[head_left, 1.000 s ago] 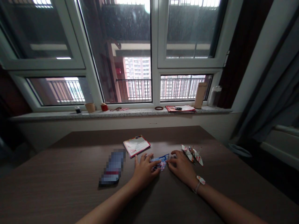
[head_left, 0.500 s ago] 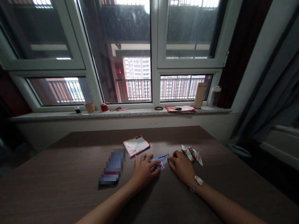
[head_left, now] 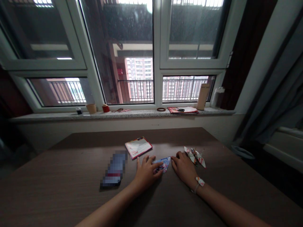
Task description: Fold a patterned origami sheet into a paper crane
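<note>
A small folded piece of blue printed paper (head_left: 163,164) lies on the dark wooden table (head_left: 71,189) between my hands. My left hand (head_left: 146,172) lies flat on the table with its fingers spread, fingertips pressing the paper's left part. My right hand (head_left: 184,167) rests just right of the paper, fingers bent and together, tips touching the paper's right edge. A small paper charm on a cord (head_left: 199,181) is tied at my right wrist.
A red-and-white printed card (head_left: 138,147) lies beyond my left hand. Folded paper figures (head_left: 195,156) sit just right of my right hand. A blurred dark object (head_left: 114,169) is at left. The windowsill (head_left: 142,114) holds cups, a thermos (head_left: 203,96) and papers.
My right hand has drawn slightly back and right along the paper's edge; the paper now looks more tightly folded. My left hand has stayed in place.
</note>
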`<state>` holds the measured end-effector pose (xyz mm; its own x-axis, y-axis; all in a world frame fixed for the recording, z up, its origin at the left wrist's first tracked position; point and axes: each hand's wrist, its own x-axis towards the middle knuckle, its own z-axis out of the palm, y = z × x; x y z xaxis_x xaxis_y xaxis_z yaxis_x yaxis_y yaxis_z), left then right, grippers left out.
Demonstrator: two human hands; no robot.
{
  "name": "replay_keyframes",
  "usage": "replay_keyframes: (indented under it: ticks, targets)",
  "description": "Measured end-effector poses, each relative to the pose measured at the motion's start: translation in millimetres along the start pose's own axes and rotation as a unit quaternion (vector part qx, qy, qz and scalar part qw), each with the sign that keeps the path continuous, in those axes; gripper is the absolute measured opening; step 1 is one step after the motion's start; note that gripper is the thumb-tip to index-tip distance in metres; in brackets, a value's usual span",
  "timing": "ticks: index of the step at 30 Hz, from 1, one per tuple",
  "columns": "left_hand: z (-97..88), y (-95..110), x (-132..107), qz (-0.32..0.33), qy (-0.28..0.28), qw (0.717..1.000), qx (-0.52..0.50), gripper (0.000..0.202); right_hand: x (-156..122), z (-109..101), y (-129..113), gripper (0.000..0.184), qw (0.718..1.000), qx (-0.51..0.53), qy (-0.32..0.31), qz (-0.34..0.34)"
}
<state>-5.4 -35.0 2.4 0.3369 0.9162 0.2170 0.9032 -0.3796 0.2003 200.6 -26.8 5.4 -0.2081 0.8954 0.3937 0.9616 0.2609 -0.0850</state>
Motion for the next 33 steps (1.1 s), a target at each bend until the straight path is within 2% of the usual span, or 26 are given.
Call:
replay_keyframes:
  ticks: [10,19,23,33]
  targets:
    - [-1.2,1.4,-0.7,-0.002,-0.004,1.000,0.000,0.036,2.4,1.2,-0.7,0.027,1.000,-0.025,-0.005,0.003]
    - [-3.7,-0.3,0.7,-0.004,-0.023,1.000,-0.020,0.036,1.2,1.9,4.1,0.031,0.999,0.037,0.013,0.011]
    - [-5.7,-0.3,1.0,0.008,-0.032,0.999,-0.021,0.037,0.8,-2.1,3.9,0.027,0.997,0.070,0.013,-0.006]
    - [-6.4,1.2,1.4,0.010,-0.042,0.999,-0.015,0.037,4.4,-1.3,4.2,0.029,0.998,0.064,-0.007,0.009]
